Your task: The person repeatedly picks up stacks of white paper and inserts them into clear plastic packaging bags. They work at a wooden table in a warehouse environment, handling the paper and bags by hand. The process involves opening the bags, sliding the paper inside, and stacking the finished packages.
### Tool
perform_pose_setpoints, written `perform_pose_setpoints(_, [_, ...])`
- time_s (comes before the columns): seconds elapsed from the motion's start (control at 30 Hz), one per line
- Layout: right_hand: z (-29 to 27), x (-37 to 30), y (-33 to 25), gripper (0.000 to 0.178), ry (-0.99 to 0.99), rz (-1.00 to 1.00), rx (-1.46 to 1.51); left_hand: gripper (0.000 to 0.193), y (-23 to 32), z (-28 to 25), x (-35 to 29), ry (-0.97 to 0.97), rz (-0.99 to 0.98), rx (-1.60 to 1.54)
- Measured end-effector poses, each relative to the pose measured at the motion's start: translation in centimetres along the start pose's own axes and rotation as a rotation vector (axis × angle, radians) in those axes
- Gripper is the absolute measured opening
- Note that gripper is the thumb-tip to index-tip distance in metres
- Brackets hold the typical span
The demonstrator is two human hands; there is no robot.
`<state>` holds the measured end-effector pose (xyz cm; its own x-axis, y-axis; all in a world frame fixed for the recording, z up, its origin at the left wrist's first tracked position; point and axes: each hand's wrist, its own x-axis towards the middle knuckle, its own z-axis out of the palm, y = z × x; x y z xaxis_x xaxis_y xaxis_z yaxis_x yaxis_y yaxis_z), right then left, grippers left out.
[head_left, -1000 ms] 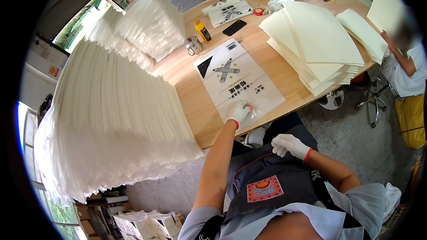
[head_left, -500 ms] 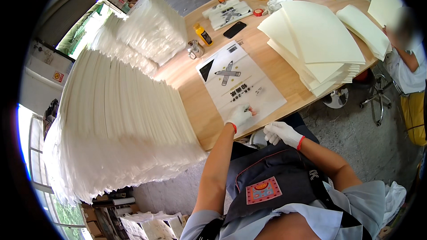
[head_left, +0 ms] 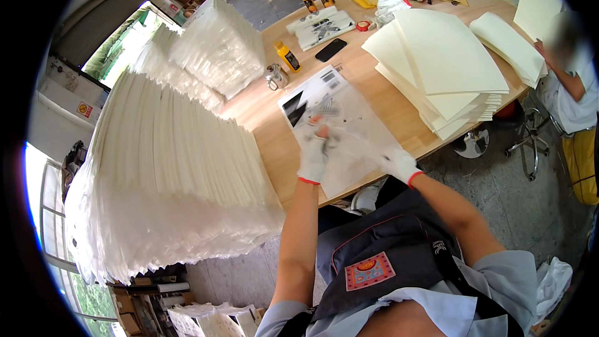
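Observation:
A printed plastic bag (head_left: pixel 352 134) lies on the wooden table in front of me, its crossed-pencil print partly veiled by rumpled, blurred film. My left hand (head_left: pixel 314 155), in a white glove with bare fingertips, is over the bag's left half and appears to pinch its film. At the bag's near right edge is my right hand (head_left: pixel 399 165), gloved too; motion smears its fingers, so their grip does not show.
Tall stacks of film-wrapped white sheets (head_left: pixel 168 168) crowd the left. Cream sheets (head_left: pixel 458 56) lie at the right, near a seated person (head_left: pixel 568 81). Farther back are a metal mug (head_left: pixel 276 77), an orange bottle (head_left: pixel 287 56), a black phone (head_left: pixel 331 50) and folded bags (head_left: pixel 324 31).
My left hand has moved up and left over the bag. My right hand has come from beyond the table edge onto the bag's near right side. The bag's film has become rumpled.

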<state>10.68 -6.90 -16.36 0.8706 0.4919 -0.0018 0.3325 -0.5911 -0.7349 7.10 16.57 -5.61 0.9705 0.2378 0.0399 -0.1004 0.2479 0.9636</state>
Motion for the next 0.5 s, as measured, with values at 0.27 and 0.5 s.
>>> perform_pose_setpoints(0.27, [-8.5, -2.8, -6.2, 0.04, -0.274, 0.214, 0.434, 0.028, 0.8, 5.1, -2.4, -0.102, -0.147, 0.419])
perform_pose_setpoints(0.5, [-1.8, 1.2, -7.0, 0.032, 0.226, -0.31, -0.099, 0.037, 2.5, 15.7, -10.4, -0.481, 0.691, 1.154])
